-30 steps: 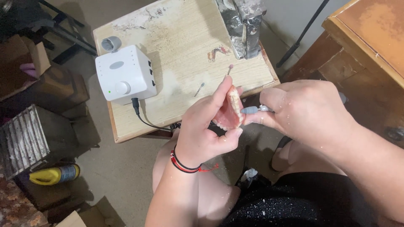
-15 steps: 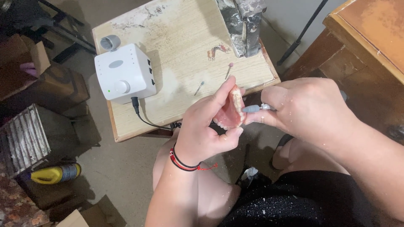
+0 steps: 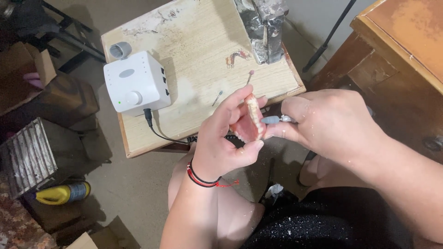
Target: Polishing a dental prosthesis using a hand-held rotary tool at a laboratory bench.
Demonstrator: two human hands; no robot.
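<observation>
My left hand [image 3: 226,138] holds a pink denture [image 3: 249,121] with a row of white teeth, pinched between thumb and fingers, in front of the small wooden table's near edge. My right hand [image 3: 330,124] grips a rotary handpiece whose grey-blue burr [image 3: 271,119] touches the denture's right side. Most of the handpiece is hidden inside my fist. White dust specks cover my right hand and forearm.
A white control box [image 3: 136,83] with a knob and black cable sits on the worn wooden table [image 3: 194,50]. Two loose burrs [image 3: 217,97] and a small metal-and-pink partial [image 3: 237,57] lie there too. A brown cabinet [image 3: 397,50] stands right; a yellow bottle [image 3: 60,192] lies on the floor.
The denture has been turned slightly in my left hand, and the burr stays against its right side. Both hands sit in nearly the same place.
</observation>
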